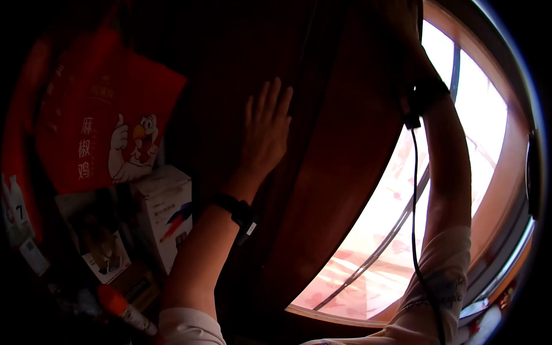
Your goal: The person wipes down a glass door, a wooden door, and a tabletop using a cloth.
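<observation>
My left hand [267,129] lies flat against a dark reddish-brown wooden panel [322,190], its fingers stretched out and holding nothing. A dark band with a small white tag circles that wrist. My right hand [402,23] reaches up to the top of the view, by the edge of the panel beside the bright window. Deep shadow hides its fingers, so what they touch cannot be made out. On the right wrist sits a dark band [428,95] with a black cable [414,190] hanging from it.
To the left stand a red bag [109,115] with a cartoon chicken and a white box [164,213] with coloured pens pictured on it. An orange-capped bottle [123,307] is at the lower left. A bright window [368,259] with dark cables across it fills the right.
</observation>
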`<state>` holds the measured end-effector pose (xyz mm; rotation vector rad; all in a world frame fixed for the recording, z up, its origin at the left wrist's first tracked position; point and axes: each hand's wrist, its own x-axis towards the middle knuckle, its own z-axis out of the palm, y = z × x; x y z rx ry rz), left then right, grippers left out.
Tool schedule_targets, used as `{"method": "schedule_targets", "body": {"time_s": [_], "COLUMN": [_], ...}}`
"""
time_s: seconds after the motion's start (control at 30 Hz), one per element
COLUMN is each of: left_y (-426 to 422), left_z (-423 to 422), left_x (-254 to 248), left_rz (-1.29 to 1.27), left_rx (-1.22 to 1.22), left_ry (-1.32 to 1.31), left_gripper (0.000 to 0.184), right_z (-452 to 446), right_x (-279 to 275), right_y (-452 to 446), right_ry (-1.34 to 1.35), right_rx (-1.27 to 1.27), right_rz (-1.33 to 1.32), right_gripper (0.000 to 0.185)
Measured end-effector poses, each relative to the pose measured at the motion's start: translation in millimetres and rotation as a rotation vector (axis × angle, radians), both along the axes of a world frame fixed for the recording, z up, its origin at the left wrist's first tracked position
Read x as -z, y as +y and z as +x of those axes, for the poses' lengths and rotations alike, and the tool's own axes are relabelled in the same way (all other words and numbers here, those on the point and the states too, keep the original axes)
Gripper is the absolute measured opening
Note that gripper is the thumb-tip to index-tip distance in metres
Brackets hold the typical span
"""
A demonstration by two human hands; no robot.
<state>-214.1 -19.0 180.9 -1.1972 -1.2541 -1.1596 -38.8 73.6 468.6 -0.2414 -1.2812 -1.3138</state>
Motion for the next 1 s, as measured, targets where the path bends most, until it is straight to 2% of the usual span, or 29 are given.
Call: {"method": "schedule_targets", "body": {"time_s": [0.07,0.13,0.27,0.3,0.37,0.47,0.53,0.6,0.67,0.77,0.8,0.87,0.9,1.0], "left_y": [0,-1,-8,-8,-9,-3,-1,1,-1,-2,-1,0,1,5], "left_z": [1,0,-1,-2,-2,0,-1,-2,-3,0,-1,-4,-6,-7], "left_x": [1,0,1,1,5,4,4,7,4,1,2,5,6,5], "left_rz": [0.030,0.030,0.022,0.020,0.002,0.070,0.074,0.088,0.101,0.001,0.040,0.075,0.099,0.120], "left_rx": [0.041,0.024,0.034,0.050,0.057,0.085,0.063,0.072,0.080,0.080,0.084,0.098,0.118,0.144], "left_ry": [-0.008,-0.009,-0.037,-0.025,-0.020,0.013,-0.016,-0.014,-0.004,-0.054,-0.035,-0.013,-0.007,0.003], "left_gripper": [0.051,0.051,0.051,0.050,0.050,0.049,0.046,0.046,0.047,0.048,0.048,0.048,0.046,0.045], "right_z": [2,-1,2,1,1,-16,-33,-41,-50,-58,-54,-40,-34,-6], "right_x": [49,91,187,194,184,133,94,89,93,126,147,186,208,265], "right_y": [-20,4,-32,-38,-43,-24,-17,-26,-47,-23,-26,-33,-38,-45], "right_ry": [-0.074,-0.142,-0.376,-0.470,-0.482,-0.433,-0.392,-0.352,-0.265,-0.224,-0.294,-0.382,-0.425,-0.598], "right_rx": [0.039,0.074,0.118,0.142,0.156,0.069,0.060,0.035,-0.103,0.000,-0.056,0.036,-0.020,0.054], "right_rz": [-0.037,-0.014,-0.192,-0.266,-0.258,-0.068,-0.037,-0.016,-0.107,-0.039,-0.066,-0.156,-0.192,-0.330], "right_gripper": [0.050,0.053,0.055,0.054,0.054,0.053,0.052,0.052,0.051,0.053,0.055,0.052,0.052,0.053]}}
